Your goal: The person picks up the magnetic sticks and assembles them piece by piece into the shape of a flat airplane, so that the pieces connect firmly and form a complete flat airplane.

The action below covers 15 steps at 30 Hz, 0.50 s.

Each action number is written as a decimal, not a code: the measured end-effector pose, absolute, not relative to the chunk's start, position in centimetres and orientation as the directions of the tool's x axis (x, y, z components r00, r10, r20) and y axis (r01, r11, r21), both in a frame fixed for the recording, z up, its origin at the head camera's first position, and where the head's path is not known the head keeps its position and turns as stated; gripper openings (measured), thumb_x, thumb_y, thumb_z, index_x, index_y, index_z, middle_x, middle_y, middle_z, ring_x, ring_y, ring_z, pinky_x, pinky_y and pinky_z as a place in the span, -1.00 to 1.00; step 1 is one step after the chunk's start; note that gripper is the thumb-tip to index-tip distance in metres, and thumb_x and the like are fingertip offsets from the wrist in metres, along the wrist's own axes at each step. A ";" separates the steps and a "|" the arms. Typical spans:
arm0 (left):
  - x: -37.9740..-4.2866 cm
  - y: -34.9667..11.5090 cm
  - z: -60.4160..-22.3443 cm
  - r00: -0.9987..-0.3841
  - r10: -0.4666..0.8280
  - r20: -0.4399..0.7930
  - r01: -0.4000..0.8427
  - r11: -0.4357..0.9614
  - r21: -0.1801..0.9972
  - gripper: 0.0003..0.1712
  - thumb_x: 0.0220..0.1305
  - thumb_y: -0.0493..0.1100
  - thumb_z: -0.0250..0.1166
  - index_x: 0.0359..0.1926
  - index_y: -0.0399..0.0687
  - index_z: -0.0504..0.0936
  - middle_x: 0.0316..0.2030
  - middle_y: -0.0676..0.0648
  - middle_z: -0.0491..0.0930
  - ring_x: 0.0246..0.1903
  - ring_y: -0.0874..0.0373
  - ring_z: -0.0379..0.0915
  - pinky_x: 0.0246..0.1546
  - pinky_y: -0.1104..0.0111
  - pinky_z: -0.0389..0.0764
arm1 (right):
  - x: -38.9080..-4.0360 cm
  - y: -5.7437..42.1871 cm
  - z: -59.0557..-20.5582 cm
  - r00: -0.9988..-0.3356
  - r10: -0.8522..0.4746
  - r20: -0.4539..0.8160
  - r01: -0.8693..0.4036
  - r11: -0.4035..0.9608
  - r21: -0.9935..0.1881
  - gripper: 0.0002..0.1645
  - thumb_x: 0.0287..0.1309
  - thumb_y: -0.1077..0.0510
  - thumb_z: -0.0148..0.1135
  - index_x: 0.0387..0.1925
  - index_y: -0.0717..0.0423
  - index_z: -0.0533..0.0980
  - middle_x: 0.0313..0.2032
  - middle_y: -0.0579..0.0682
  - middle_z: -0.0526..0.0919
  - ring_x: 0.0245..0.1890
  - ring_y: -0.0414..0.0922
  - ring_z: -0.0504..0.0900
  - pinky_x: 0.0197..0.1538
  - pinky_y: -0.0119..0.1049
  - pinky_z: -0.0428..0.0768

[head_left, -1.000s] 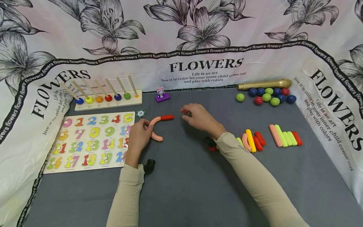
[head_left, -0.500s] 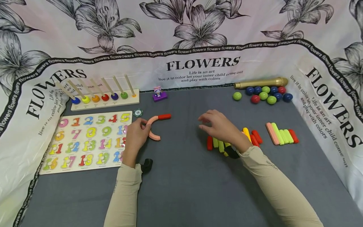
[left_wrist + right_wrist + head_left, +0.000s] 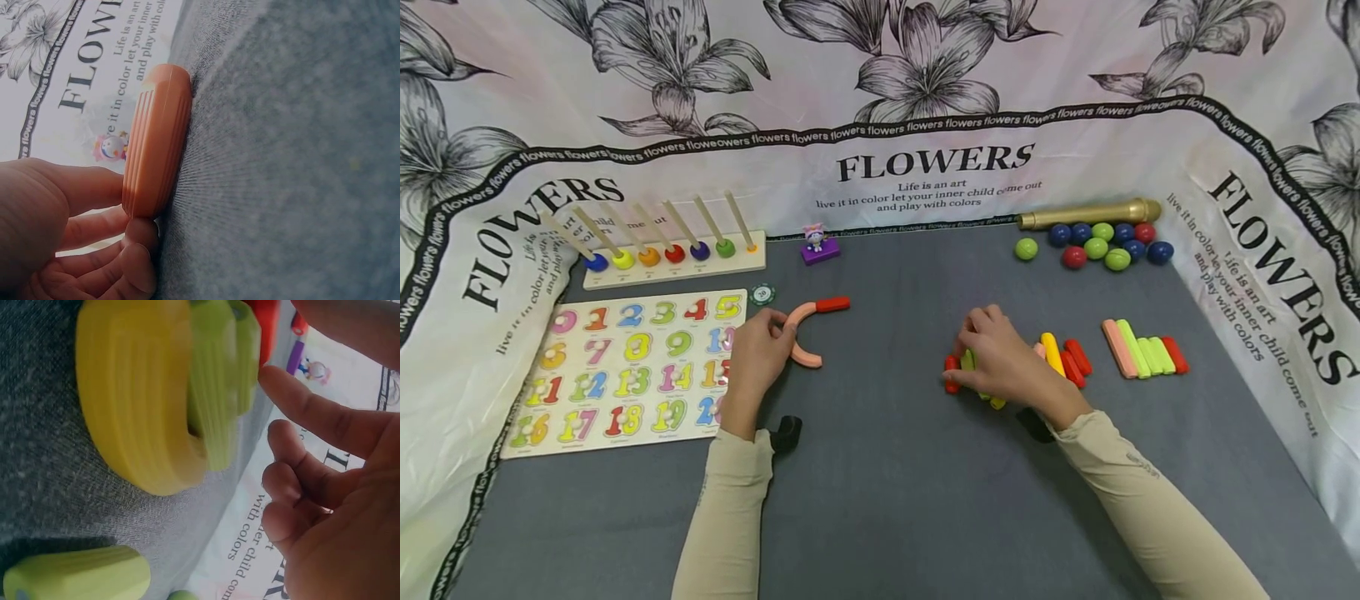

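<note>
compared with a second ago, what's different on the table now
The right hand moved right and toward the person, its thumb now at the red stick left of the lime sticks; no firm grip shows. The left hand still pinches the peach arc, and the number board stayed put.

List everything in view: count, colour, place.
tabletop: 1, grey, below items
floral sheet: 1, white, pink, black; back and sides
peg stand: 1, pale with coloured rings, back left
number board: 1, pale with coloured numbers, left
chip: 1, green and white, by board
figurine: 1, multicoloured, purple base, back
rod: 1, gold, back right
balls: 11 (5 blue, 4 green, 2 red), back right
stick row: 5, pink, green, red; right
stick cluster: at least 7, red, green, yellow, pink; centre right
curve: piece count unclear, pink, centre left
stick: 1, red, curve's end
sleeves: 2, beige, front
wrist devices: 2, black, wrists
left grip: 1, bare, pinching curve
right grip: 1, bare, at cluster
</note>
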<state>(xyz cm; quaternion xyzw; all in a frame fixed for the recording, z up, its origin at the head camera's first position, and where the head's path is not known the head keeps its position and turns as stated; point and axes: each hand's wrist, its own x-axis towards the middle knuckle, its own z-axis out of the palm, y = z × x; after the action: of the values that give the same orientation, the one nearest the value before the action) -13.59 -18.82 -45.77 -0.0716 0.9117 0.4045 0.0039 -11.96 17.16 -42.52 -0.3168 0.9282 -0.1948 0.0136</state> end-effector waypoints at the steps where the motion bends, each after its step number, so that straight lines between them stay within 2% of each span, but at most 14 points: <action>1: -13.6 -18.8 -45.8 -0.990 -0.128 -0.066 -0.135 0.663 0.736 -0.67 0.57 -0.13 0.26 0.09 -0.35 0.65 -0.39 -0.19 0.55 -0.47 0.00 0.41 -0.44 0.24 0.37 | -12.0 17.1 -42.7 -0.790 -0.603 0.109 -0.599 0.722 -0.347 -0.59 0.09 0.03 0.71 -0.44 0.16 0.59 -0.26 0.05 0.41 -0.14 0.13 0.34 -0.08 0.00 0.34; 4: -13.7 -18.9 -45.8 -0.990 -0.125 -0.067 -0.134 0.664 0.735 -0.66 0.57 -0.13 0.26 0.11 -0.36 0.65 -0.38 -0.19 0.55 -0.47 0.00 0.41 -0.44 0.24 0.37 | -12.0 16.7 -43.1 -0.758 -0.638 0.140 -0.647 0.706 -0.288 -0.56 0.07 0.02 0.71 -0.48 0.14 0.56 -0.27 0.08 0.43 -0.18 0.12 0.33 -0.09 0.00 0.35; 9: -13.6 -18.9 -45.8 -0.990 -0.125 -0.070 -0.136 0.664 0.736 -0.65 0.57 -0.14 0.26 0.12 -0.37 0.65 -0.38 -0.19 0.55 -0.46 -0.01 0.42 -0.43 0.24 0.37 | -12.1 15.5 -43.7 -0.727 -0.672 0.142 -0.681 0.680 -0.272 -0.60 0.11 0.09 0.67 -0.52 0.13 0.54 -0.25 0.11 0.49 -0.23 0.09 0.33 -0.13 -0.05 0.36; 15: -13.6 -18.9 -45.6 -0.991 -0.124 -0.051 -0.121 0.669 0.734 -0.66 0.56 -0.16 0.28 0.11 -0.38 0.65 -0.36 -0.22 0.58 -0.43 -0.04 0.45 -0.41 0.24 0.39 | -12.6 13.0 -43.5 -0.724 -0.677 0.130 -0.671 0.648 -0.360 -0.71 0.25 0.21 0.54 -0.40 0.15 0.53 -0.45 -0.04 0.48 -0.33 0.02 0.34 -0.21 -0.12 0.33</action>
<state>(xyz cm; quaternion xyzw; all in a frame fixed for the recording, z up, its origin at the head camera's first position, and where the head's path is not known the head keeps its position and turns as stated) -13.61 -18.93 -45.63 -0.0670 0.9134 0.4014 -0.0017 -12.64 13.02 -43.53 -0.3712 0.9078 -0.1949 0.0081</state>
